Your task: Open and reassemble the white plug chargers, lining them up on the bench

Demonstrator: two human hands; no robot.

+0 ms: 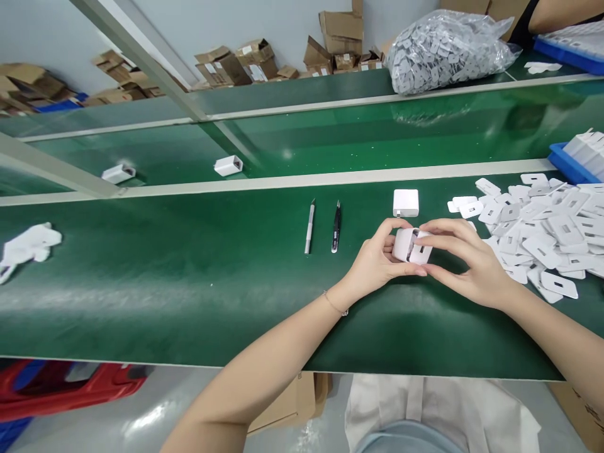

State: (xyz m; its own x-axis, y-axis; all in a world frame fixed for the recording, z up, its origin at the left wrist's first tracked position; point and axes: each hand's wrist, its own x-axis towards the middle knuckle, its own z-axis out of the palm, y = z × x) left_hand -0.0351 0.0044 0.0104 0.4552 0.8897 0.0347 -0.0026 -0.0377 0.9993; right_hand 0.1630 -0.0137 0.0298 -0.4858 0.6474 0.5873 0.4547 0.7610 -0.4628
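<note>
A white, box-shaped housing (402, 244) is held above the green table by my left hand (377, 257), fingers and thumb wrapped round it. My right hand (465, 261) pinches a small white plate (419, 251) with a dark slot against the housing's right end. The plate looks slightly tilted, with a dark gap between it and the housing. Just behind my hands lies another white block (406, 202). Many loose white slotted plates (559, 229) are heaped to the right of my right hand.
Black tweezers (336, 228) and a silver pen-like knife (309, 228) lie left of my hands. White gloves (31, 245) rest at the far left. Two white housings (228, 165) sit beyond the pale rail. A blue tray (570, 165) and a plastic bag (443, 53) stand at the back right.
</note>
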